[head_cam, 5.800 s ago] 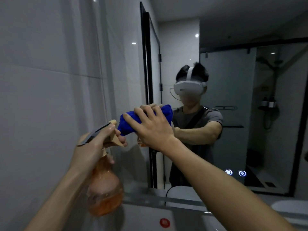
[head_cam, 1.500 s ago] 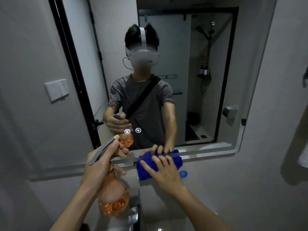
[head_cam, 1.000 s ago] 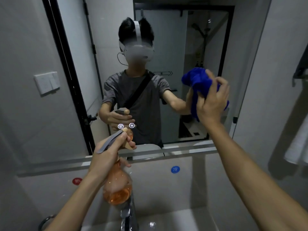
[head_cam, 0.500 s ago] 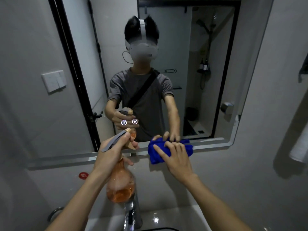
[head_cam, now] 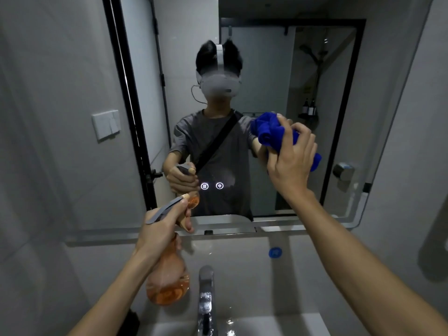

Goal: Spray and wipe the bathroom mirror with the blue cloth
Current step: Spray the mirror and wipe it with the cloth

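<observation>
One wall mirror fills most of the view: a flat, glossy pane with rounded lower corners, showing a reflected person in a grey T-shirt with a dark strap across the chest and a white headset. Two small round lit touch icons glow side by side in the glass low down. Below the mirror lies one white basin, smooth and wet-looking, with one upright chrome faucet of a squared tubular shape rising from it. One round blue sticker sits on the pale wall between the mirror and the basin. On the grey tiled wall at left is one white rectangular wall switch plate.

One spray bottle, translucent orange plastic with a bulbous belly narrowing to a slim neck, is topped by a grey trigger and a tan nozzle; orange liquid pools in its lower part. The left hand is wrapped round the neck, fingers curled over the trigger, the nozzle aimed at the mirror.

One blue cloth, soft, fuzzy and bunched into rounded folds, is pressed against the glass at the mirror's right of centre, about level with the reflected shoulder. The right hand grips it, fingers curled over the wad with the back of the hand toward the camera.
</observation>
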A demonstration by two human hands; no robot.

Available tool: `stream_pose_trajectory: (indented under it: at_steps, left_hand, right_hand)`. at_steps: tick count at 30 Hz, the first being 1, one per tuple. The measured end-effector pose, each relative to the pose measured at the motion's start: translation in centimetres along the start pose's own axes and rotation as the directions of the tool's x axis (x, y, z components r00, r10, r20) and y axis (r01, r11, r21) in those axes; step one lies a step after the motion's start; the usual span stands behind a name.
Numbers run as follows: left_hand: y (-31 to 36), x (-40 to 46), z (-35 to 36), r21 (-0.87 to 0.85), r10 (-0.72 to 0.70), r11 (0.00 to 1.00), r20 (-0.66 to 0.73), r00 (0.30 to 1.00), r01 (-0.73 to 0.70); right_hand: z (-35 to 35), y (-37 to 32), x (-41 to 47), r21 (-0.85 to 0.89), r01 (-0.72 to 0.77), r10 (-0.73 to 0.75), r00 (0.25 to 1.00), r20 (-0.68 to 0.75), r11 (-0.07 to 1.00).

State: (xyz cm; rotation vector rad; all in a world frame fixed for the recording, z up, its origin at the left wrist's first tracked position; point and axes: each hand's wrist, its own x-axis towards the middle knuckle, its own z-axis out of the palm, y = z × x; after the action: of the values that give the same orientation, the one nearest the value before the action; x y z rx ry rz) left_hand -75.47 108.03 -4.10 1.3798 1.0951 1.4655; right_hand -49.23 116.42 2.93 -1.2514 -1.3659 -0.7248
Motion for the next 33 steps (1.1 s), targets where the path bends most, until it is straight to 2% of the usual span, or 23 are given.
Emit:
stream_pose_trajectory:
  at_steps: [4, 8, 10, 12, 15, 17, 19, 22, 26, 33]
  left_hand:
    - [0.1, 0.1, -1.8, -0.030, 0.026, 0.999, -0.005, 1.000, -0.026]
    - [0.5, 0.1, -4.1, -0.040, 0.061, 0.997, 0.014, 0.998, -0.060]
    - [0.5, 0.1, -5.1, -0.056, 0.059, 0.997, 0.020, 0.998, -0.058]
    - [0.4, 0.2, -5.9, -0.071, 0.046, 0.996, 0.019, 0.999, -0.044]
    - [0.1, 0.2, -6.3, -0.071, 0.030, 0.997, 0.027, 0.999, -0.028]
    - [-0.1, 0.2, -6.2, -0.073, 0.029, 0.997, 0.033, 0.999, -0.026]
    - [-0.2, 0.2, -5.9, -0.082, 0.029, 0.996, 0.033, 0.999, -0.026]
    - [-0.2, 0.2, -5.5, -0.094, 0.022, 0.995, 0.036, 0.999, -0.018]
    - [-0.3, 0.2, -5.2, -0.094, 0.011, 0.996, 0.048, 0.999, -0.006]
    - [-0.6, 0.3, -4.5, -0.066, 0.013, 0.998, 0.049, 0.999, -0.010]
  right_hand:
    - [0.2, -2.4, 0.5, 0.016, -0.085, 0.086, 0.996, -0.025, 0.996]
    - [1.7, -6.9, 0.8, 0.027, -0.064, 0.066, 0.996, -0.064, 0.998]
    - [2.9, -9.3, -0.8, -0.014, 0.015, -0.015, 1.000, -0.025, 1.000]
    - [4.1, -10.9, -3.6, -0.065, 0.201, -0.197, 0.979, 0.055, 0.977]
    - [5.0, -11.9, -6.8, -0.065, 0.481, -0.462, 0.865, 0.196, 0.874]
    - [4.9, -11.6, -6.6, -0.064, 0.541, -0.526, 0.834, 0.164, 0.838]
    - [4.4, -10.7, -5.1, -0.080, 0.548, -0.539, 0.834, 0.117, 0.832]
    - [3.1, -7.5, -2.3, -0.126, 0.464, -0.454, 0.885, 0.102, 0.877]
    - [0.9, -3.4, 0.0, -0.096, 0.226, -0.224, 0.974, 0.032, 0.969]
    - [1.3, -3.0, -3.3, 0.036, -0.084, 0.084, 0.996, -0.010, 0.996]
